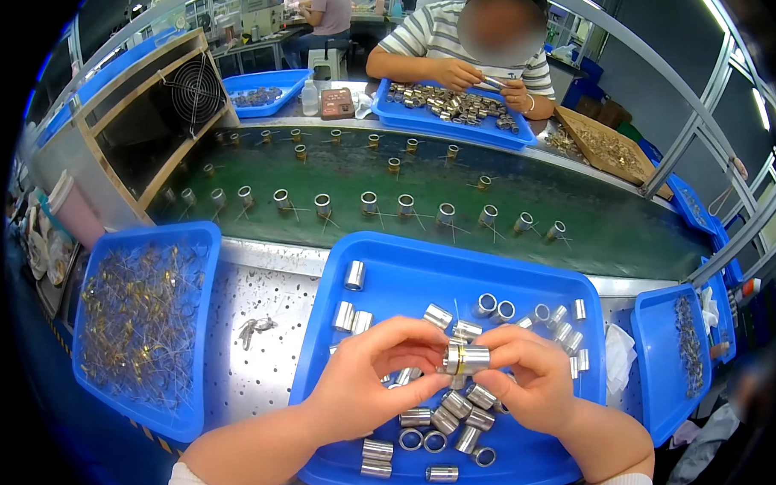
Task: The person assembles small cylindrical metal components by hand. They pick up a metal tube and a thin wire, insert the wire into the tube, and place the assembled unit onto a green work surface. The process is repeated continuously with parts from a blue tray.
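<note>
Between my two hands is a short silver metal sleeve (469,359) with a thin gold-coloured band round it, held sideways above a large blue tray (317,304). My left hand (375,370) pinches its left end between thumb and fingers. From the other side, my right hand (533,376) grips the right end with thumb and fingertips. Many similar sleeves lie loose in the tray under and around my hands, such as one sleeve (355,275) at the far left and one ring-like end (484,456) near the front.
A blue tray of thin wire pieces (146,320) stands left. Beyond the big tray runs a green conveyor belt (339,168) bearing rows of upright sleeves with wires. Across it a person in a striped shirt (429,39) handles a metal part over a blue tray (460,130). Another parts tray (649,363) stands right.
</note>
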`<state>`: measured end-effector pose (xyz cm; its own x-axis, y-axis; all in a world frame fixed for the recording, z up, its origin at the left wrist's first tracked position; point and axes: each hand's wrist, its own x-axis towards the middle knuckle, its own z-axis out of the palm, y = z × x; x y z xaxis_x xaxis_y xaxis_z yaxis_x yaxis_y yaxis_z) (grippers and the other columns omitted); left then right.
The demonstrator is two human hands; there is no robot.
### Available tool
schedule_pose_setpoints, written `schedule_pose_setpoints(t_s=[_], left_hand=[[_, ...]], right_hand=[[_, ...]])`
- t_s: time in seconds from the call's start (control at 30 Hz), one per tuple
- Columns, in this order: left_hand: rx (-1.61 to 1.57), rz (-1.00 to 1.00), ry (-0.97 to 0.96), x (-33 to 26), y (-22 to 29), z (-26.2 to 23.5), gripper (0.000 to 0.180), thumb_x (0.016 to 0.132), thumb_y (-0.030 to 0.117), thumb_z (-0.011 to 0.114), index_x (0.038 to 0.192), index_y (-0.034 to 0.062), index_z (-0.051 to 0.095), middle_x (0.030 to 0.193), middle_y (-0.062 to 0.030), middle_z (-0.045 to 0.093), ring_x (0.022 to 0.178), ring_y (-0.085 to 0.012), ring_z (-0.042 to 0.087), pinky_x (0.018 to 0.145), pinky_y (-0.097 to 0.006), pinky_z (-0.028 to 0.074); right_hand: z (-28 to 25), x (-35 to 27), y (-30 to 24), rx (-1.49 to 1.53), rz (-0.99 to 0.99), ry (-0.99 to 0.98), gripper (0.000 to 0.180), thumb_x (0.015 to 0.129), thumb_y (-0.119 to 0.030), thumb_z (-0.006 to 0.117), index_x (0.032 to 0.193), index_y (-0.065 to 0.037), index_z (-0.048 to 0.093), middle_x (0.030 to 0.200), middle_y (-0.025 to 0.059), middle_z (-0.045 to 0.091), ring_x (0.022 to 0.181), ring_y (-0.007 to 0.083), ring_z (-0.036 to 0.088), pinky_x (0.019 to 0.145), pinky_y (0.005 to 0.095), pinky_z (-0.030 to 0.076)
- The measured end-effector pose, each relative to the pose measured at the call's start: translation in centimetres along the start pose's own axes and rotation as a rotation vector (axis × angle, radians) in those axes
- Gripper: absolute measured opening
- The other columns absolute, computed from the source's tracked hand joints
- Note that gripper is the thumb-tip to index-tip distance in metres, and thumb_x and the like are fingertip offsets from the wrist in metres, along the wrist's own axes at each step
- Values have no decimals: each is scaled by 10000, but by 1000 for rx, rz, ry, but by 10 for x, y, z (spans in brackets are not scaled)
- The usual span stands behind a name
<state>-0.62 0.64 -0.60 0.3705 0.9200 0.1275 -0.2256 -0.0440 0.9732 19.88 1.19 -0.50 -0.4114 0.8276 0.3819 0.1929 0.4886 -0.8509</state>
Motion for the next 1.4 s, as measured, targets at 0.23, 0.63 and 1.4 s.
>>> schedule_pose_setpoints(t_s=[0.23, 0.63, 1.4], left_hand=[[-208, -186, -40, 2, 1, -3, 363, 750, -79, 615, 1085, -47, 481, 1090, -143, 523, 968, -198, 569, 881, -310, 464], [-257, -274, -99, 3, 6, -3, 361, 745, -62, 634, 1082, -54, 504, 1112, -144, 530, 1053, -215, 536, 921, -332, 448], [-92, -49, 189, -8, 29, -7, 334, 741, -51, 641, 1057, -29, 534, 983, -106, 597, 930, -158, 588, 826, -256, 486]], right_hand=[[0, 6, -5, -186, -197, 0, 219, 648, 6, 728, 826, -20, 604, 922, 120, 608, 788, 224, 599, 653, 291, 488], [6, 7, -8, -284, -348, -1, 203, 620, 4, 740, 762, -7, 594, 995, 152, 613, 893, 265, 621, 702, 300, 528], [-11, 17, -6, -331, 191, -262, 238, 812, -172, 612, 949, -29, 481, 851, 109, 592, 766, 212, 603, 660, 309, 462]])
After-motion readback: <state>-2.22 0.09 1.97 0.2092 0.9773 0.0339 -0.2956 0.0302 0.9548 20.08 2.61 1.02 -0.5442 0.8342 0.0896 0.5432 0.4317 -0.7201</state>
